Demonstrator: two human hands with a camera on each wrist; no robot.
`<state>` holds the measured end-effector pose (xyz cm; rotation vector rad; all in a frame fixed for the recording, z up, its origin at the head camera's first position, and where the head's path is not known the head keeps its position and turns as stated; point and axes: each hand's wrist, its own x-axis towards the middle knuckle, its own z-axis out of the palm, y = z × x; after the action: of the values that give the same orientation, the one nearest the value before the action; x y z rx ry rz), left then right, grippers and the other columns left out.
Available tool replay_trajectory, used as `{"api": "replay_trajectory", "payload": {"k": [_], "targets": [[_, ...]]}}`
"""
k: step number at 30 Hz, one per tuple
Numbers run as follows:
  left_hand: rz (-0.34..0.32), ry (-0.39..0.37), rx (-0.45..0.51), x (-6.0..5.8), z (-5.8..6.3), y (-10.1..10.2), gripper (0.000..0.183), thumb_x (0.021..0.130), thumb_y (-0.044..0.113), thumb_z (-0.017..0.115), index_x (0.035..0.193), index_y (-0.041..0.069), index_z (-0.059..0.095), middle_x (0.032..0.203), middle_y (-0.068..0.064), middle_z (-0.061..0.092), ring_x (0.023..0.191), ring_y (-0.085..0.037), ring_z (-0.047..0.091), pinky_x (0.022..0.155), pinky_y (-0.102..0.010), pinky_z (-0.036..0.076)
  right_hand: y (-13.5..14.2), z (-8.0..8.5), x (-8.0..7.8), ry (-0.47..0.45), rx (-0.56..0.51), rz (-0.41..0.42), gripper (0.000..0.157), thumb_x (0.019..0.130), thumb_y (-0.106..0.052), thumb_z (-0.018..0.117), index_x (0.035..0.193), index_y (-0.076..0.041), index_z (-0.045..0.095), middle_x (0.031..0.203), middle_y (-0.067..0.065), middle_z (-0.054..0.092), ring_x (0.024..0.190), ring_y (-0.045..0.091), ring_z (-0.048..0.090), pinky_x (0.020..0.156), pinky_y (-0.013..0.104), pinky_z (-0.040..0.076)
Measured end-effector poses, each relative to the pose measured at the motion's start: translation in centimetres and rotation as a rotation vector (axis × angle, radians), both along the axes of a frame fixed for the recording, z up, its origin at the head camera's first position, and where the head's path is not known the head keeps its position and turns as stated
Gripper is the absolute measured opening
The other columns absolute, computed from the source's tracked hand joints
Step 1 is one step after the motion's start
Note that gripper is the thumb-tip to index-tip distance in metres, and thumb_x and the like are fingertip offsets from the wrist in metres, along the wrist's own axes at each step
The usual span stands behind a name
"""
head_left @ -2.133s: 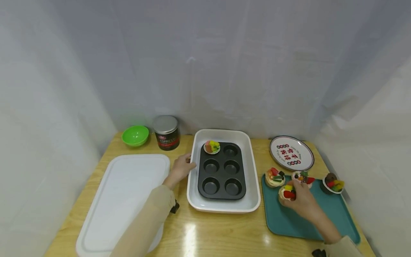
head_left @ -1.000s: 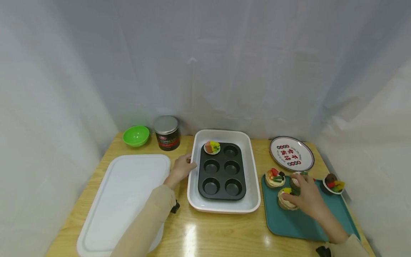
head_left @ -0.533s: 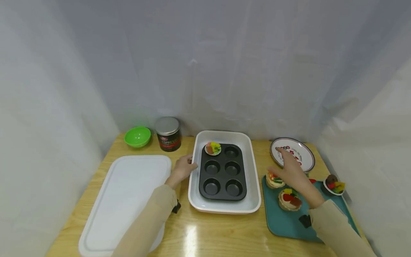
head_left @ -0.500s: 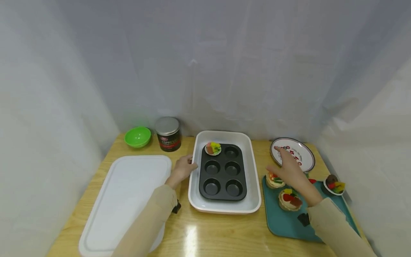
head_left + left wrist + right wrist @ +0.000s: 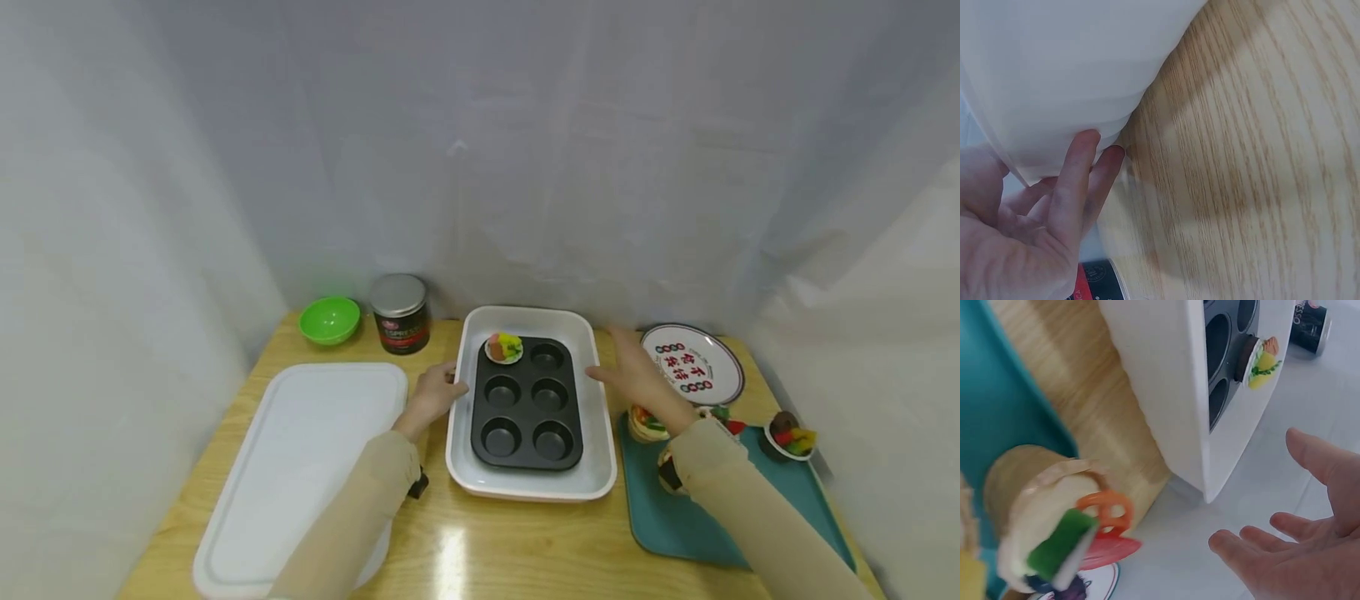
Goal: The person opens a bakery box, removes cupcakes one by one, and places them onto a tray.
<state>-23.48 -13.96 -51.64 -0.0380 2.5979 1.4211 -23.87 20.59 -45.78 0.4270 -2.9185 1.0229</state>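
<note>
A deep white tray (image 5: pixel 465 482) stands on the table, with a black muffin pan (image 5: pixel 525 421) inside it. A fruit-topped cupcake (image 5: pixel 504 348) fills the pan's back-left cup; the other cups hold nothing. My left hand (image 5: pixel 433 398) grips the tray's left rim. In the left wrist view its fingers (image 5: pixel 1072 181) press the outer wall, and the thumb lies over the rim. My right hand (image 5: pixel 636 375), holding nothing, hovers by the tray's right rim, its thumb reaching over it. Fingers and thumb stand spread apart in the right wrist view.
A teal tray (image 5: pixel 675 521) at right bears several fruit tarts, partly behind my right sleeve, and a dark cup (image 5: pixel 786 437). Behind it lies a printed plate (image 5: pixel 693 362). A white board (image 5: pixel 300 467), green bowl (image 5: pixel 330 320) and coffee tin (image 5: pixel 400 315) stand at left.
My right hand has let go of the tart on the teal tray and moved left and back to the white tray's right rim. My left hand keeps its grip.
</note>
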Motion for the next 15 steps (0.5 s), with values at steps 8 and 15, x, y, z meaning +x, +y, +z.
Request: {"api": "replay_trajectory", "payload": {"k": [8, 15], "targets": [[0.005, -0.018, 0.004, 0.1, -0.1, -0.2, 0.059, 0.093, 0.011, 0.061, 0.151, 0.007, 0.057, 0.133, -0.022, 0.072, 0.114, -0.03, 0.072, 0.094, -0.041, 0.063, -2.5, 0.4, -2.0, -0.061, 0.08, 0.059, 0.085, 0.096, -0.021, 0.076, 0.158, 0.012, 0.028, 0.161, 0.038, 0.036, 0.15, 0.055, 0.035, 0.125, 0.065, 0.031], [0.008, -0.001, -0.005, 0.2, 0.1, 0.0, 0.06, 0.091, 0.01, 0.061, 0.151, 0.008, 0.058, 0.128, -0.022, 0.074, 0.112, -0.03, 0.073, 0.093, -0.04, 0.063, -4.6, 1.1, -3.1, -0.134, 0.141, 0.06, 0.089, 0.097, -0.029, 0.075, 0.163, 0.006, 0.025, 0.167, 0.032, 0.03, 0.155, 0.05, 0.03, 0.126, 0.063, 0.031]]}}
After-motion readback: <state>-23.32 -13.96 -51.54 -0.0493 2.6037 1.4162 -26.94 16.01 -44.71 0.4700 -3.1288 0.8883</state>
